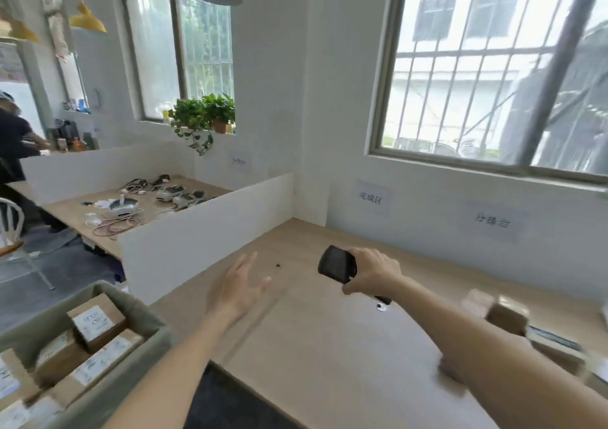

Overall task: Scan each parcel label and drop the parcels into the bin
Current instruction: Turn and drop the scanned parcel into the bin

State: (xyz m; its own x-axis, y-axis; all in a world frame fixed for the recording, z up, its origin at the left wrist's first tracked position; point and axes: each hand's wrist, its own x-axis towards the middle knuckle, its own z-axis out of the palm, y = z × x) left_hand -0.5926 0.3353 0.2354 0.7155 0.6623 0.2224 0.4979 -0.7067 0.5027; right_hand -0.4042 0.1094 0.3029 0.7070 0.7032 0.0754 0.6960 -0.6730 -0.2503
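Note:
My right hand [371, 272] grips a black handheld scanner [337, 264] above the wooden table [329, 362], its window turned to the left. My left hand [238, 288] hovers open over the table's left part, fingers spread, holding nothing. At the lower left stands a grey-green bin [144, 323] holding several brown cardboard parcels [97, 321] with white labels. More brown parcels [506, 313] lie blurred on the table at the right, beyond my right forearm.
A white divider panel [204, 227] separates this table from a neighbouring desk [75, 211] strewn with devices and cables. A person stands at the far left. Paper signs hang on the wall under the barred window. A small dark speck [278, 265] lies on the table.

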